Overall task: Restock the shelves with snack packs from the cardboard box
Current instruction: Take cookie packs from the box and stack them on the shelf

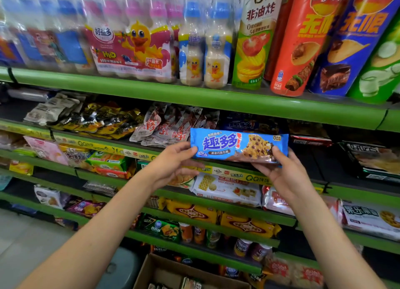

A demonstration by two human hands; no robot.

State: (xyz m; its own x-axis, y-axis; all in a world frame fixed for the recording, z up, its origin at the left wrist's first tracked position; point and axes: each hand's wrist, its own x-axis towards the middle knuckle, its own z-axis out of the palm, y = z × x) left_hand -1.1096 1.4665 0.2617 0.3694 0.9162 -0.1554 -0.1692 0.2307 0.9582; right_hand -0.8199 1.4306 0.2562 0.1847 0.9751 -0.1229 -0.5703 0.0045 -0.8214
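A blue chocolate-chip cookie pack [238, 147] is held level in front of the second shelf [303, 150], just below more blue packs of the same kind [251, 123] lying on that shelf. My left hand [175, 163] pinches its left end, thumb on the front. My right hand [283, 172] grips its right end from below, thumb on the front. The open cardboard box [164, 271] stands on the floor at the bottom centre with a few packs visible inside.
Green-edged shelves fill the view. Drink bottle packs [134, 46] and tall crisp tubes [303, 42] stand on the top shelf. Snack bags [97, 120] lie left of the cookie spot; a dark gap [309, 159] lies to its right. Biscuit packs [227, 191] fill lower shelves.
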